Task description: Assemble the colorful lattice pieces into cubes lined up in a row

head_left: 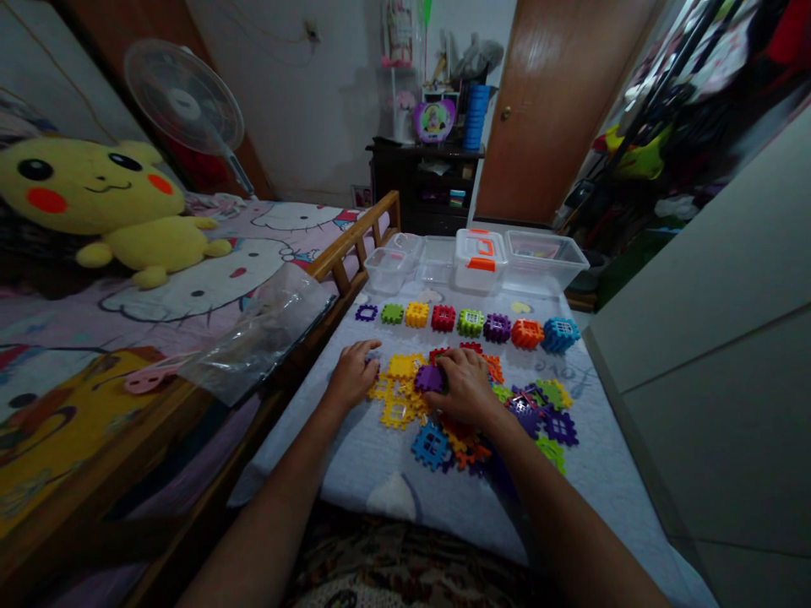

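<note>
My left hand [352, 373] is at the left edge of the pile, with a little purple showing between its thumb and curled fingers; most of that piece is hidden. Beside it lie yellow interlocking pieces [397, 412] with notched edges. My right hand [467, 382] reaches over the middle of the pile, its thumb and fingers around a purple notched block piece [430, 378]. Under and around this hand are red, orange and green pieces. A blue window piece [431, 446] lies nearer to me, and purple window pieces [561, 427] lie to the right.
Behind the pile runs a row of stacked blocks sorted by colour, from a purple frame [366, 313] to a blue stack [561, 334]. Clear plastic boxes [546, 263] and a lidded box [480, 260] stand at the far edge. A wooden bed rail [342, 253] borders the left.
</note>
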Tool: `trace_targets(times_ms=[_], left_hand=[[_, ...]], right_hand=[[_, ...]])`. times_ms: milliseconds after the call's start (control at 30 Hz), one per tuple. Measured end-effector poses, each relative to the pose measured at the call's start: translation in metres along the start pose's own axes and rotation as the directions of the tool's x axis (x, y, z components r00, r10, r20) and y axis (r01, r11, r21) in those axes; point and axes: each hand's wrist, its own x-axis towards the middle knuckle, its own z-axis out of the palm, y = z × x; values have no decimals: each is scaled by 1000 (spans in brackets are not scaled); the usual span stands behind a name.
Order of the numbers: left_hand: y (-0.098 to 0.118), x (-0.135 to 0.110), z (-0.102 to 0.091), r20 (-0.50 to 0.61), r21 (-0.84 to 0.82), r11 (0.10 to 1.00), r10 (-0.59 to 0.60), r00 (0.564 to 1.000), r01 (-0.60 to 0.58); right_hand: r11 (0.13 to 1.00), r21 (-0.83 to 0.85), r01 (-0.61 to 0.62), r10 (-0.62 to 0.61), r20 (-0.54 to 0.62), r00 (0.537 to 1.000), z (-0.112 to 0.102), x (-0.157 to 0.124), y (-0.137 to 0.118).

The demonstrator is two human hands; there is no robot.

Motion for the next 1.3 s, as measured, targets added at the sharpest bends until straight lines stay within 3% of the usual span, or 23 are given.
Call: trace_targets(times_ms=[200,333,567,733,867,1033,1167,1300], left_hand=[[-21,3,11,-70,-14,998,-66,995,65],[-22,3,18,-135,-33,995,-94,986,90],[-19,-1,18,-120,18,998,-63,991,66],[-18,-1,18,-132,17,996,-79,988,82],[-21,-1,19,-133,22,996,-80,988,83],[-25,0,19,-114,27,997,-65,991,69],[-24,0,19,-114,34,997,-63,992,68],[-24,0,18,-118,37,997,-59,991,64]], right_hand=[[1000,-27,5,-4,14,1000,-2,3,-5],[1000,-27,13,-12,17,1000,-2,3,-7],[999,-38,6,-6,25,1000,-3,5,-9],[998,40,47,-45,-59,997,-1,4,-5],[994,82,72,-56,-189,980,-20,11,30],[995,16,-102,101,-323,941,-62,32,112],[976,-46,-211,191,-277,942,-73,50,159],[968,-112,-225,195,-233,953,-64,61,169]])
